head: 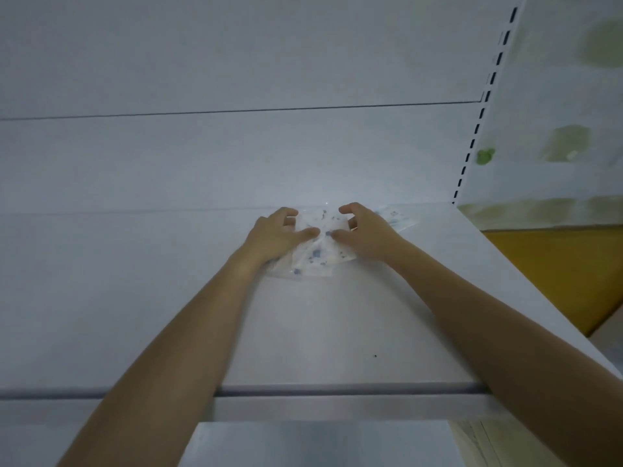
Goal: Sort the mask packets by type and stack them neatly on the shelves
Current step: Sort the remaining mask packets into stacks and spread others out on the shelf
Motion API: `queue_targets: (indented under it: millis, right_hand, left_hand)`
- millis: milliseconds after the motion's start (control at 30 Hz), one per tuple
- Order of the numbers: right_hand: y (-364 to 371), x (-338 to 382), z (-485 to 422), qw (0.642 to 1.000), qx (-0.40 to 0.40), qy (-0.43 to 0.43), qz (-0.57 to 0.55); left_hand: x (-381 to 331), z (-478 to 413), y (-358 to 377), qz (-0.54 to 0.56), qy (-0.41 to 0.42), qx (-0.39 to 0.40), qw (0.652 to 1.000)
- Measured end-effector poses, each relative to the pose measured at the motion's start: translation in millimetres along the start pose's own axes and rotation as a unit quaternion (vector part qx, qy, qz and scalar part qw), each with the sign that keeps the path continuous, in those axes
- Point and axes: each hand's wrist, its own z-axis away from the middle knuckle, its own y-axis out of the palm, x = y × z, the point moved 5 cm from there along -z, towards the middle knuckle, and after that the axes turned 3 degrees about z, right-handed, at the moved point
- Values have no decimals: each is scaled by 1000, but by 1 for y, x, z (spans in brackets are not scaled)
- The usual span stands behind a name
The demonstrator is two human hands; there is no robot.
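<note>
Fingers (305,233) of both hands (274,239) (369,235) grip mask packets (318,259) on shelf (337,332).

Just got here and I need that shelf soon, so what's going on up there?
A person works with both bare hands on a small pile of mask packets lying on the white shelf, near its back wall. The left hand and the right hand hold the pile from either side, fingers curled over it, thumbs nearly meeting on top. Another packet pokes out behind the right hand. The pile looks splayed, not yet squared.
</note>
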Motion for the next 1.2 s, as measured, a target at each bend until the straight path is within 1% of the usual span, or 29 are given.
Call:
queue_targets:
  millis: [67,133,167,200,233,267,300,367,467,567,733,767,800,867,933,1000,1100,1200]
  right_hand:
    - [-2,1,2,1000,-15,-12,5]
    - [-10,-2,1,999,-50,3,-20]
    - [-17,-5,1,997,-78,16,12]
    - [-24,-11,1,990,-101,36,88]
    - [-30,-19,2,977,-108,65,173]
    - [-35,-28,3,961,-97,100,238]
    - [-37,-36,5,951,-69,135,270]
    - [-36,-47,7,953,-14,163,254]
    - [-29,-49,2,970,34,117,211]
    - [-18,-44,1,973,62,55,218]
    - [-6,-18,13,990,71,-73,98]
    - [-5,-13,14,992,64,-90,64]
    - [-6,-10,14,994,52,-90,22]
    - [-9,-14,11,995,19,-35,-91]
    - [-13,-20,8,975,-22,27,-220]
    - [-16,-24,6,950,-49,58,-302]
    - [-16,-31,6,934,-42,98,-342]
    - [-13,-33,7,929,16,133,-346]
  left_hand:
    - [-6,0,6,-38,13,31,999]
    - [-8,1,5,-75,-3,31,997]
    - [-7,2,3,-106,-17,19,994]
    - [-6,3,0,-143,-31,7,989]
    - [-5,4,-3,-168,-40,-2,985]
    - [-4,6,-4,-169,-43,-6,985]
    - [-2,6,-6,-147,-43,-7,988]
    - [0,8,-8,-73,-42,-4,996]
    - [-2,10,-6,-10,-28,10,1000]
    - [-5,14,0,-4,-6,11,1000]
    - [-9,18,2,-35,-2,10,999]
    - [-10,19,2,-33,-2,11,999]
    - [-11,20,3,-24,-3,13,1000]
    - [-13,22,5,1,-6,18,1000]
    - [-15,23,8,-2,-1,21,1000]
    - [-17,23,9,-12,10,21,1000]
    - [-19,23,10,-5,22,17,1000]
    - [-20,23,12,17,31,13,999]
